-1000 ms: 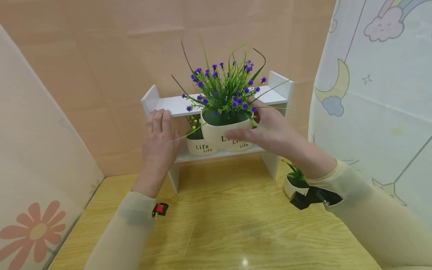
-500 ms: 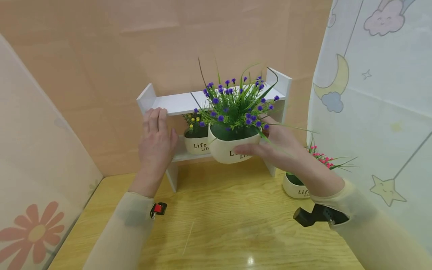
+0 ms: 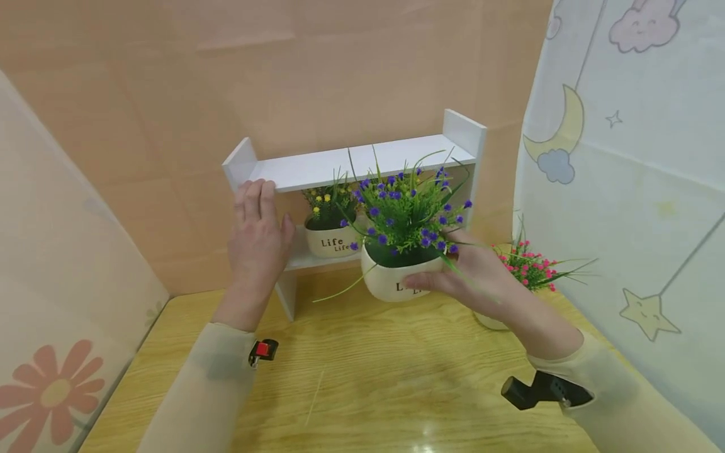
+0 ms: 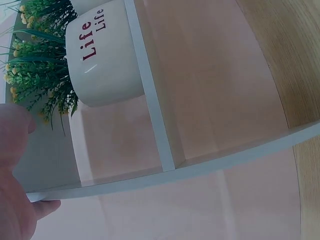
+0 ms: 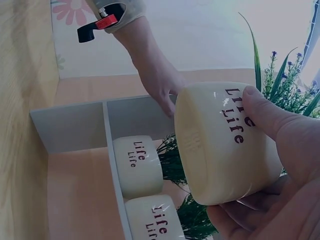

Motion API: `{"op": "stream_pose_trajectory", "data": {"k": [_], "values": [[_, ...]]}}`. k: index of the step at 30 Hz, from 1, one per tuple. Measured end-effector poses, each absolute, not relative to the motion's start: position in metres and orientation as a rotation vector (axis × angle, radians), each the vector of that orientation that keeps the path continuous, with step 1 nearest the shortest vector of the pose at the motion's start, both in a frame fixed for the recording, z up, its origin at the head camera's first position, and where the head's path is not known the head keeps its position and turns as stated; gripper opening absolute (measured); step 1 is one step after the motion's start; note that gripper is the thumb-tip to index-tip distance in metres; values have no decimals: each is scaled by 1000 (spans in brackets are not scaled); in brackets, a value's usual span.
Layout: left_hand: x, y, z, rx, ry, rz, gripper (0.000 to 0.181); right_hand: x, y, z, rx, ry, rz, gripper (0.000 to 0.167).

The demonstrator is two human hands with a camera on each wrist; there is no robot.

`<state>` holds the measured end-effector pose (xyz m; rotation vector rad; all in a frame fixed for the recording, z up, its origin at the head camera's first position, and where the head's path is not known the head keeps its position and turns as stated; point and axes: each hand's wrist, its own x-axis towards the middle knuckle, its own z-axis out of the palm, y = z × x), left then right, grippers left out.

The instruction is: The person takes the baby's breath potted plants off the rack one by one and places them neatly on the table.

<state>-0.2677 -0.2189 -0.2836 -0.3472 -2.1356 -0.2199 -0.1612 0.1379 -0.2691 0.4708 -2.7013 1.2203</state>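
Observation:
My right hand (image 3: 481, 277) holds a cream pot (image 3: 382, 283) of artificial purple flowers in front of the white shelf (image 3: 317, 168), above the table. Its thumb presses the front by the "Life" lettering, and the fingers go round the far side. My left hand (image 3: 255, 245) grips the shelf's upper left corner; the left wrist view shows a thumb and a fingertip on either side of the side panel (image 4: 105, 189). On the lower board stands a pot with yellow flowers (image 3: 330, 243). A second pot (image 5: 156, 217) beside it shows in the right wrist view.
A pot with pink flowers (image 3: 529, 267) stands on the wooden table (image 3: 362, 384) to the right, partly behind my right forearm. A peach cloth (image 3: 368, 69) hangs behind the shelf. Patterned cloths (image 3: 640, 207) stand at both sides.
The purple-flowered pot has moved down, towards me and slightly right, away from the shelf, in my right hand. My left hand keeps its grip on the shelf corner.

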Motion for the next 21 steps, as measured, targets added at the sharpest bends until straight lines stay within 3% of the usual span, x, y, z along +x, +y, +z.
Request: {"op": "stream_pose_trajectory", "data": {"k": [2, 11, 17, 21], "values": [[-268, -219, -284, -349, -2135, -214, 63, -160, 140, -275, 511, -2687, 1238, 98], [-269, -219, -286, -343, -2128, -239, 61, -153, 147, -309, 503, -2767, 1152, 110], [-270, -219, -286, -343, -2122, -227, 61, -160, 153, -342, 660, -2609, 1172, 89], [-272, -219, -285, -337, -2121, -225, 60, -163, 157, -365, 919, -2443, 876, 71]]}}
